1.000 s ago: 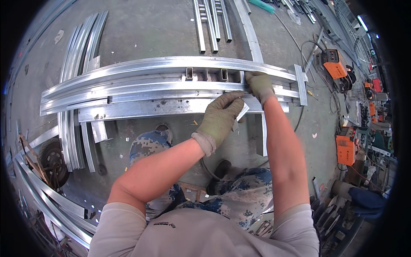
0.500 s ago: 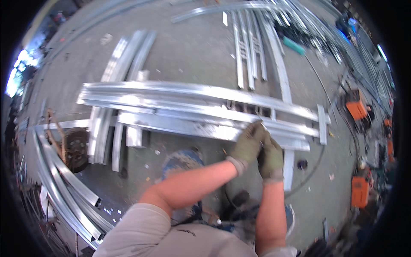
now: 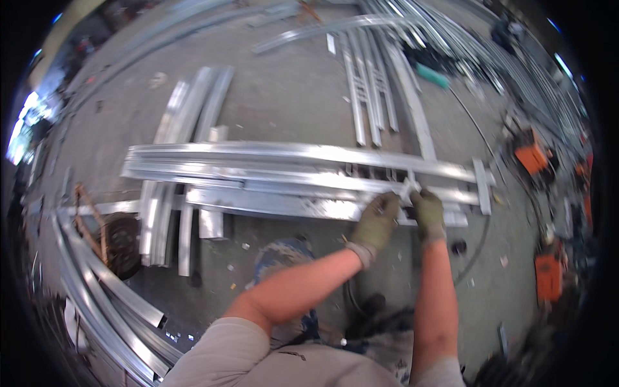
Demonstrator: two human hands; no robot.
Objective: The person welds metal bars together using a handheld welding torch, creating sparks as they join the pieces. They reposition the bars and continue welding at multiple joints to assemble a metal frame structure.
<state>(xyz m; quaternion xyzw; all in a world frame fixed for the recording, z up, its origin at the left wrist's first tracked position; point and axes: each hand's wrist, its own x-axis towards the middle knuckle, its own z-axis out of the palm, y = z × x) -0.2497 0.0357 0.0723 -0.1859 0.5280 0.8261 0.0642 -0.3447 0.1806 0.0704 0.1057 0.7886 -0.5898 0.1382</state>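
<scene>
Both my hands wear olive-green work gloves and hover over the near edge of a bundle of long silver metal profiles (image 3: 271, 201). My left hand (image 3: 376, 222) is closed, fingers curled toward the profiles; whatever it holds is hidden. Just to its right, my right hand (image 3: 428, 213) is also closed, its fingertips beside a small pale piece (image 3: 407, 188) between the hands. Blur keeps me from telling what that piece is, or whether it is held. The profiles lie side by side, crossing in front of me from left to right.
Shorter profiles (image 3: 193, 109) lie crosswise under the bundle's left part. Others (image 3: 103, 284) are stacked at lower left, near a wheel (image 3: 122, 244). Narrow ladder-like frames (image 3: 367, 90) lie beyond. Orange machines (image 3: 532, 153) and a cable (image 3: 474, 119) are at right.
My hands, which were together, have parted: the right has moved rightward and the left stays near the profiles' edge. The whole view has shifted slightly.
</scene>
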